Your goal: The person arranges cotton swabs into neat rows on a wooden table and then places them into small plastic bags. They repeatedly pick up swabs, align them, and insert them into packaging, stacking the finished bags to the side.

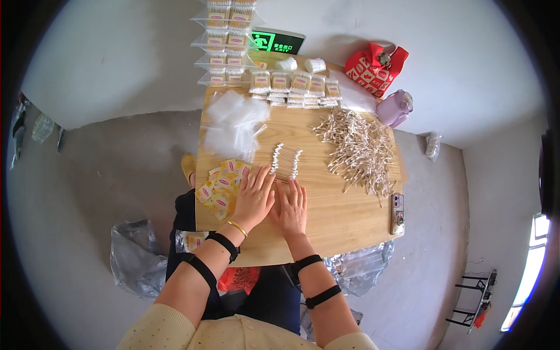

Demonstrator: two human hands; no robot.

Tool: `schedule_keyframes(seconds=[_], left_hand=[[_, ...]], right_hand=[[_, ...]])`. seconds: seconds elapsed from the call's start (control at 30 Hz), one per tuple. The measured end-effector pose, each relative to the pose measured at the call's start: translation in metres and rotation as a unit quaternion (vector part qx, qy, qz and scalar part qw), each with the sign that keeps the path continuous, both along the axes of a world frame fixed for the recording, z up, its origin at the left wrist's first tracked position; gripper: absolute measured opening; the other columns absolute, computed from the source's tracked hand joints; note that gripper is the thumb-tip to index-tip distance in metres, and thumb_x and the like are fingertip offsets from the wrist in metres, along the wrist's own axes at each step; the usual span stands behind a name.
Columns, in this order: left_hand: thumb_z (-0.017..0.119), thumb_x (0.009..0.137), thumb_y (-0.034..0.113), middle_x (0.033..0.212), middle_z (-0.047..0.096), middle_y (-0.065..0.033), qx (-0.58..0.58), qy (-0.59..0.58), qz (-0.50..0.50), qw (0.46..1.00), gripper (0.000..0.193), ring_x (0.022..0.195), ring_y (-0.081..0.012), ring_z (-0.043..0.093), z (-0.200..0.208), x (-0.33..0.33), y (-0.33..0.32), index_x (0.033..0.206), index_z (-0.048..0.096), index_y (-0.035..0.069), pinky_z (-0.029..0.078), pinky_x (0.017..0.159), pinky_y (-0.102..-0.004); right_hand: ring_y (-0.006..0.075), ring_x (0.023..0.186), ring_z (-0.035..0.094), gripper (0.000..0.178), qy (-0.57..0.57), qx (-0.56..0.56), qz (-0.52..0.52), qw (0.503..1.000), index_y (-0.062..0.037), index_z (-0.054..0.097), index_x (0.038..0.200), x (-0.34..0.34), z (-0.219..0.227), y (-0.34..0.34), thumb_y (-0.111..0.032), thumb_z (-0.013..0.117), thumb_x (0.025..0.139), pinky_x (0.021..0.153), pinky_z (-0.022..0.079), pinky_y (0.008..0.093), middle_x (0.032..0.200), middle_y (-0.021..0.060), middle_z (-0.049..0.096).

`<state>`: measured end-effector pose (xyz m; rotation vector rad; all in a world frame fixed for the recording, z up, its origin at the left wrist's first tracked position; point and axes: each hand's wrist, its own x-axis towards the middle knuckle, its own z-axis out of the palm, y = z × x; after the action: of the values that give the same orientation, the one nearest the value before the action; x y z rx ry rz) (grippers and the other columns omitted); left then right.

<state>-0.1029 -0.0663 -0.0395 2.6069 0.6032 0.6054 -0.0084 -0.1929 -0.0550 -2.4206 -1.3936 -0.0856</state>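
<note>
A neat row of cotton swabs [286, 161] lies side by side on the wooden table in front of me. My left hand [254, 195] rests at the lower left end of this row, fingers stretched out. Beside it, my right hand [291, 209] lies with extended fingers whose tips reach the row's lower edge. Neither hand visibly grips anything, though the swabs nearest the fingertips are partly hidden. Left of my left hand is a spread of yellow-and-white printed cards [221, 185]. A large loose heap of cotton swabs [361, 149] covers the table's right side.
Clear plastic bags [233, 122] lie at the left of the table [326, 216]. Packed swab bundles [291, 86] line the back, with a tall stack of filled packs [224, 44] to their left. A red bag [376, 69], purple container [395, 108] and phone [397, 213] are at right.
</note>
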Motion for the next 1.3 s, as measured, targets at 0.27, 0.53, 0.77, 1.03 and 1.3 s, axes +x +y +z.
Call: schedule_keyframes(seconds=[0.27,0.53,0.77,1.03,1.3], left_hand=[[0.056,0.103,0.032,0.160,0.041,-0.0140,0.017,0.043,-0.014,0.999,0.052,0.155,-0.0318,0.029,0.000,0.000,0.000,0.147,0.054,0.005,0.014,0.129,-0.0559],[0.057,0.102,0.035,0.155,0.046,-0.0134,0.026,0.031,-0.005,0.999,0.048,0.151,-0.0312,0.035,0.000,0.000,0.001,0.139,0.058,0.005,0.020,0.128,-0.0556],[0.058,0.102,0.035,0.152,0.049,-0.0124,0.029,0.017,-0.005,0.999,0.042,0.149,-0.0305,0.037,-0.001,0.001,0.000,0.132,0.060,0.006,0.022,0.127,-0.0552],[0.061,0.100,0.031,0.151,0.049,-0.0119,0.020,0.013,-0.004,1.000,0.041,0.147,-0.0303,0.039,-0.003,-0.001,0.001,0.132,0.059,0.007,0.025,0.126,-0.0542],[0.061,0.099,0.030,0.150,0.048,-0.0120,0.007,0.009,-0.005,1.000,0.040,0.147,-0.0305,0.040,-0.003,-0.002,0.000,0.131,0.058,0.006,0.025,0.126,-0.0535]], right_hand=[[0.0372,0.150,0.034,0.062,0.055,0.053,-0.004,0.997,-0.0120,0.051,0.152,0.004,0.003,0.000,-0.030,0.064,0.094,0.126,0.025,0.0539,0.160,0.0184,0.039],[0.0432,0.147,0.035,0.050,0.085,0.101,0.017,0.991,-0.0087,0.059,0.142,0.025,0.009,0.011,-0.020,0.065,0.094,0.123,0.028,0.0559,0.152,0.0202,0.043],[0.0427,0.145,0.036,0.045,0.093,0.099,0.015,0.991,-0.0092,0.062,0.138,0.030,0.011,0.015,-0.019,0.066,0.094,0.122,0.029,0.0568,0.149,0.0193,0.044],[0.0435,0.142,0.039,0.042,0.083,0.124,0.021,0.989,-0.0070,0.064,0.133,0.033,0.012,0.019,-0.017,0.067,0.092,0.118,0.032,0.0572,0.141,0.0187,0.048],[0.0425,0.139,0.042,0.035,0.058,0.125,0.021,0.990,-0.0071,0.068,0.125,0.047,0.016,0.028,-0.013,0.069,0.090,0.117,0.034,0.0561,0.137,0.0167,0.050]])
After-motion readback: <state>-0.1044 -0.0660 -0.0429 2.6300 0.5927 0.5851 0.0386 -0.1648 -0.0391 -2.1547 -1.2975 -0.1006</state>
